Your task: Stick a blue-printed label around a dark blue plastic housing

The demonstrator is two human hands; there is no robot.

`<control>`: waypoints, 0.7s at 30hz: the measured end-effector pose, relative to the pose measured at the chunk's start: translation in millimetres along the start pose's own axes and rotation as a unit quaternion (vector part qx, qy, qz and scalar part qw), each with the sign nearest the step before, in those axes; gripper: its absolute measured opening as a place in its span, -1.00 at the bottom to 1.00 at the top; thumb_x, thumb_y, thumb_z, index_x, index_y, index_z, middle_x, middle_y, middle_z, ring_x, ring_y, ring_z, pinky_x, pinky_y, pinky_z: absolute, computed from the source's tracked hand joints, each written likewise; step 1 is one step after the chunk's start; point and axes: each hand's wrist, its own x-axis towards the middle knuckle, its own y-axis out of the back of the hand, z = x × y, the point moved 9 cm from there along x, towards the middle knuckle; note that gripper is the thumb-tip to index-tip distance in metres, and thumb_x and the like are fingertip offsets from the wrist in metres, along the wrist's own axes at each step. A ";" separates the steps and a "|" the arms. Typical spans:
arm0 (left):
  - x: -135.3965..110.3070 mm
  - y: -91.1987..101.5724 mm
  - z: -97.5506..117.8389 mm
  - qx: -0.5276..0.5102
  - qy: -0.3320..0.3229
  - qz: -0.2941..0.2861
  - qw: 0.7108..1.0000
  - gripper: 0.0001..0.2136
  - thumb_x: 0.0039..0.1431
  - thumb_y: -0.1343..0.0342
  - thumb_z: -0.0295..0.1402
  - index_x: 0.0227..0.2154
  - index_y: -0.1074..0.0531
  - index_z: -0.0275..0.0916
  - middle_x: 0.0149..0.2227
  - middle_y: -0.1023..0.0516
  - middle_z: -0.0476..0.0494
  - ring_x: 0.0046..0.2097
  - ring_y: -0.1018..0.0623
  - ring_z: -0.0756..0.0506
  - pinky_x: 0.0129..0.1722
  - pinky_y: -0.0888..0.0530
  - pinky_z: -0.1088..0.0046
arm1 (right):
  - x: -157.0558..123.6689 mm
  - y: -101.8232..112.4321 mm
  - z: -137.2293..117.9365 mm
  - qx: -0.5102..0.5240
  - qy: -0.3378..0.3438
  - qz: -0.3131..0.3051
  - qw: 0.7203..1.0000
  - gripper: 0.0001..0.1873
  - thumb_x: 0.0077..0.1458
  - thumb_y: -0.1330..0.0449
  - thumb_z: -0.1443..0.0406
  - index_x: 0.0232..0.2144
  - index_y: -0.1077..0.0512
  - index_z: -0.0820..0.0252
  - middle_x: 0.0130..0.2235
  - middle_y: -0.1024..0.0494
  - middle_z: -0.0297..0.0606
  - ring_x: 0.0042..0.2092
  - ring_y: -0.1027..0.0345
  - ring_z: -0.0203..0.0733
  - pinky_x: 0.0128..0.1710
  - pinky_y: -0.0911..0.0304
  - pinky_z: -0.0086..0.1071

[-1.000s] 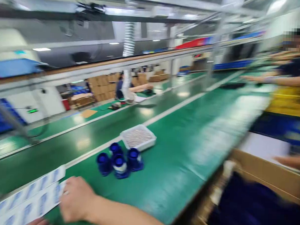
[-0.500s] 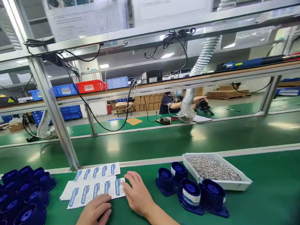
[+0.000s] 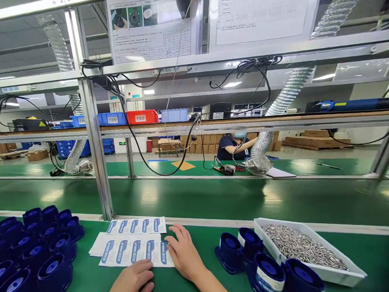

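Label sheets [image 3: 134, 248]: white w/ blue labels, several overlapped flat on green bench [image 3: 192, 286], long axis running left-right, labels upright in a row; near sheet's right end points toward right hand.
Right hand [image 3: 184, 255]: palm down, fingers spread & open, gripping nothing; fingertips [image 3: 169, 245] touching right edge of near sheet.
Left hand [image 3: 132, 281]: curled loosely, flat on bench just below sheet's lower edge; touching or not, can't tell; holds nothing visible.
White tray [image 3: 343, 274]: right of hands, filled w/ small silvery metal pins [image 3: 301, 245].
Blue housings, right grp [image 3: 260, 267]: four, btwn right hand & tray, some w/ white label bands.
Blue housings, left grp [image 3: 31, 246]: many, packed together, openings up, left of sheets.
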 end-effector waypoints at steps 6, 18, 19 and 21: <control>-0.4 -4.9 -3.2 -0.046 0.071 -0.066 0.994 -0.79 0.35 0.00 -0.34 -0.08 -0.51 -0.12 0.12 -0.60 -0.11 0.18 -0.58 -0.19 0.22 -0.52 0.27 | 3.4 10.5 15.7 0.125 -0.078 0.007 0.989 -0.83 0.22 -0.17 0.35 -0.33 -0.58 0.09 0.05 -0.45 -0.10 0.21 -0.23 0.12 0.22 -0.20 0.15; 7.3 0.1 0.4 0.005 0.164 -0.079 0.983 -0.85 0.30 -0.08 -0.31 -0.36 -0.43 -0.25 -0.17 -0.61 -0.18 -0.07 -0.62 -0.23 -0.01 -0.59 0.19 | -17.0 41.8 109.0 0.362 -0.353 0.161 0.847 -0.24 -0.45 -0.48 -0.24 -0.30 -0.72 0.18 -0.08 -0.65 0.03 -0.08 -0.53 0.05 -0.06 -0.49 -0.22; 6.8 3.1 -1.7 0.015 0.174 -0.085 0.981 -0.84 0.29 -0.11 -0.31 -0.38 -0.44 -0.26 -0.19 -0.60 -0.19 -0.09 -0.61 -0.23 -0.04 -0.59 0.20 | -17.9 41.5 111.4 0.374 -0.372 0.162 0.834 -0.28 -0.51 -0.50 -0.19 -0.33 -0.72 0.15 -0.10 -0.66 0.01 -0.15 -0.53 -0.01 -0.15 -0.50 -0.30; 5.4 13.1 -4.9 0.028 0.187 -0.096 0.977 -0.87 0.26 -0.16 -0.30 -0.34 -0.48 -0.25 -0.16 -0.61 -0.18 -0.08 -0.61 -0.22 -0.04 -0.58 0.24 | -18.5 40.6 112.3 0.396 -0.404 0.164 0.808 -0.35 -0.58 -0.53 -0.09 -0.36 -0.73 0.10 -0.13 -0.67 -0.07 -0.23 -0.51 -0.11 -0.27 -0.47 -0.46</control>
